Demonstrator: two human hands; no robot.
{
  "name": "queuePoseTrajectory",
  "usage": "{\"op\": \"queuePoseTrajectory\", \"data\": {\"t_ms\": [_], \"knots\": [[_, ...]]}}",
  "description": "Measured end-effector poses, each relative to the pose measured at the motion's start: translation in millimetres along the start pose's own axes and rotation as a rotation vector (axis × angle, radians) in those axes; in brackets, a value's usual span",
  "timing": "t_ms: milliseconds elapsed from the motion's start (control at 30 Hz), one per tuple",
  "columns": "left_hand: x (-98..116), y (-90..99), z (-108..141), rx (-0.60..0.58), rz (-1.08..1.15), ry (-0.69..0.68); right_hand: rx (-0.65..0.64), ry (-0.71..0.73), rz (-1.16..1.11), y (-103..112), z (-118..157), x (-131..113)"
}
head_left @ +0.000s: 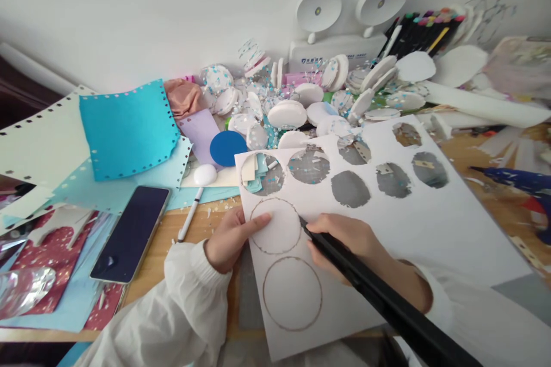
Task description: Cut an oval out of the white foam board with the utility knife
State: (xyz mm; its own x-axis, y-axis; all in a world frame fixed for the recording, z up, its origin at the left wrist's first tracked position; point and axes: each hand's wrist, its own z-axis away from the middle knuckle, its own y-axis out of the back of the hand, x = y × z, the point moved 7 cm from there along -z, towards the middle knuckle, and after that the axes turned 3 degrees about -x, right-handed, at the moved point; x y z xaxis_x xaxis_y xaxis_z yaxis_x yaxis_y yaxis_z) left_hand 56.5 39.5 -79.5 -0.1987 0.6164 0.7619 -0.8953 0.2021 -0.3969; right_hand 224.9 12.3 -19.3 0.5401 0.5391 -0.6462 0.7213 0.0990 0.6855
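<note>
A white sheet (340,223) with several ragged round holes lies tilted in front of me. My left hand (235,235) pinches its left edge, thumb flat on top and fingers partly hidden beneath. The thumb tip lies inside the upper of two brownish circle outlines. My right hand (357,246) is closed around a long black pen-shaped tool (374,292) with a narrow tip. That tip meets the right side of the upper circle (275,226). Below it, the lower circle (293,293) is also outlined, its inside still in place.
Behind the sheet is a heap of white discs (287,114) and a twin-head lamp (336,51). To the left are a phone (131,235), a white pen (190,215) and turquoise paper (129,129). A blue glue gun (512,178) is at the right.
</note>
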Motion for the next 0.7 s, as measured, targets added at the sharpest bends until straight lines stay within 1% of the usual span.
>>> {"op": "queuePoseTrajectory", "data": {"t_ms": [133,233,367,533,700], "knots": [[-1.5,0.0,0.5,-0.002,-0.013,-0.014,0.097,-0.140,-0.060,-5.0,2.3,3.7],[-2.9,1.3,0.3,0.006,-0.026,-0.021,0.122,-0.184,-0.074,-7.6,4.3,3.8],[-3.4,3.6,-0.4,0.014,-0.032,-0.035,0.125,-0.161,-0.069,-7.8,3.6,2.4],[-3.5,2.0,-0.6,-0.004,-0.023,-0.035,0.184,-0.057,-0.003,-4.2,1.0,-3.3],[-2.8,1.1,-0.3,0.003,-0.029,-0.026,0.159,-0.002,0.045,-5.7,1.8,-5.1]]}}
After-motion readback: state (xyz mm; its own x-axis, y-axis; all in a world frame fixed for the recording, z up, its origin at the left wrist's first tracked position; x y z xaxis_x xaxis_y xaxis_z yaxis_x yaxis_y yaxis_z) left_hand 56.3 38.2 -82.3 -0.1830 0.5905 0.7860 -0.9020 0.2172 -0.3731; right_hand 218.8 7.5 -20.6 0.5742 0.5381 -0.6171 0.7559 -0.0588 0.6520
